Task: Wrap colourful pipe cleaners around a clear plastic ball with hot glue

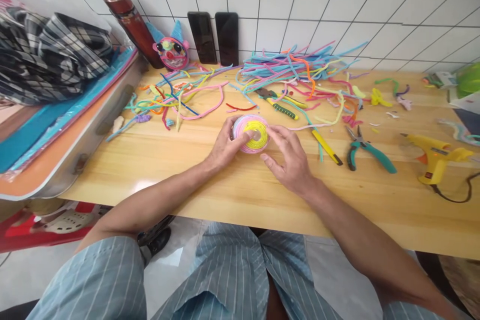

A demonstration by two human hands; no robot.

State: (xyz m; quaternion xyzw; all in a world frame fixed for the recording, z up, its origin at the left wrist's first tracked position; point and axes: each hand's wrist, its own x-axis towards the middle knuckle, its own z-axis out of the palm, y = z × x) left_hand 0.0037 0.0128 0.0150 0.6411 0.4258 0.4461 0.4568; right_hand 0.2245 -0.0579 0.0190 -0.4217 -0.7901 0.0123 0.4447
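Observation:
A round coil of pipe cleaners (pixel 247 121), yellow in the middle with pink and lilac rings outside, is held just over the wooden table. My left hand (pixel 228 144) grips it from the left side, thumb lying across the yellow part. At the coil's right edge is my right hand (pixel 288 156), its fingers stretched out and thumb apart, the fingertips at or near the rim. Whether they touch it I cannot tell. Beyond the coil lie green-and-yellow handled pliers (pixel 279 106) and a short red pipe cleaner (pixel 240 108).
Piled pipe cleaners (pixel 288 67) lie along the tiled wall, beside two phones (pixel 227 39), a decorated face figure (pixel 172 52) and a red flask (pixel 131 25). To the right are a yellow cutter knife (pixel 326 146), teal pliers (pixel 369 150) and a glue gun (pixel 435 155). A bin (pixel 48 180) stands left.

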